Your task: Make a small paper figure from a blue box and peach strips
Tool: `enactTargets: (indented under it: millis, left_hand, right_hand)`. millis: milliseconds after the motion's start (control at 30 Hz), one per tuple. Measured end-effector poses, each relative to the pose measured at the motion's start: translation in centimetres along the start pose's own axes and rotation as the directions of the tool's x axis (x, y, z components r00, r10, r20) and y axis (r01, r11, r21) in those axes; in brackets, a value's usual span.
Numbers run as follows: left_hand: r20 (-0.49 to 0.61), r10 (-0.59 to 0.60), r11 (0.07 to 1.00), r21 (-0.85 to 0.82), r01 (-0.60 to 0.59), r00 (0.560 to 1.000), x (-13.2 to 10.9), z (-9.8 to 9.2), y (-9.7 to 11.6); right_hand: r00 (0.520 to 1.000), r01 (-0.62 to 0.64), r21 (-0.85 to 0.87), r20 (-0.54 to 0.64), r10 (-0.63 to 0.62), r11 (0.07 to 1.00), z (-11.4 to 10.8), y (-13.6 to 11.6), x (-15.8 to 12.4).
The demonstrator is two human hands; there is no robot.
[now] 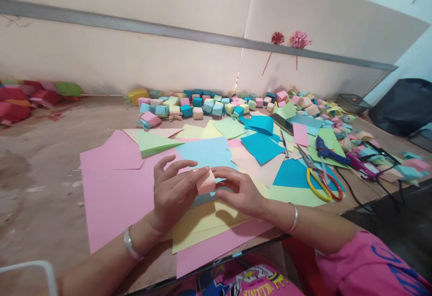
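Note:
A small peach paper box (205, 182) is between my two hands, above the coloured sheets. My left hand (175, 188) grips it from the left, forefinger along its top and the other fingers raised. On its right side my right hand (238, 190) has curved fingers near or against the box; the thumb is apart from the forefinger. Whether the right fingertips touch it is hard to tell. Under the hands lie a light blue sheet (209, 150), a yellow sheet (205, 224) and a large pink sheet (114, 192).
Scissors (319, 183) with yellow and red handles and a blue glue gun (332, 154) with a cord lie to the right. A phone (282, 123) rests behind. Several small paper boxes (198, 113) line the wall; red paper boxes (15, 107) sit far left.

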State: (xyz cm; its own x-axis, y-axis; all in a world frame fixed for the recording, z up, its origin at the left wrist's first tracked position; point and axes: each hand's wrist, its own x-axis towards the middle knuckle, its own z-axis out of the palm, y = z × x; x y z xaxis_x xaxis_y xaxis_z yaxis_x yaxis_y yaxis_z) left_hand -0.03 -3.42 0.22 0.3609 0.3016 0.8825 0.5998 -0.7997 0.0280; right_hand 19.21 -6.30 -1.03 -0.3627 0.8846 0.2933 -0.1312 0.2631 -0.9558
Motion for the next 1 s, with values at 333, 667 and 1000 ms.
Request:
enactTargets:
  millis: [333, 667, 1000]
  left_hand:
    - [0.010, 0.110, 0.990, 0.083, -0.110, 0.994, 0.2, -0.8, 0.5]
    - [0.024, 0.103, 0.993, 0.048, -0.104, 0.994, -0.2, -0.4, 0.4]
    - [0.037, 0.063, 0.997, 0.031, -0.065, 0.997, -0.1, -0.4, 0.4]
  right_hand:
    - [1.000, -0.012, 0.021, 0.008, 0.012, 1.000, -0.2, 0.2, -0.4]
    - [0.998, -0.066, 0.131, 0.000, 0.066, 0.989, -0.6, 1.2, -0.3]
    - [0.997, -0.077, 0.114, 0.008, 0.077, 0.990, -0.8, 1.5, -0.2]
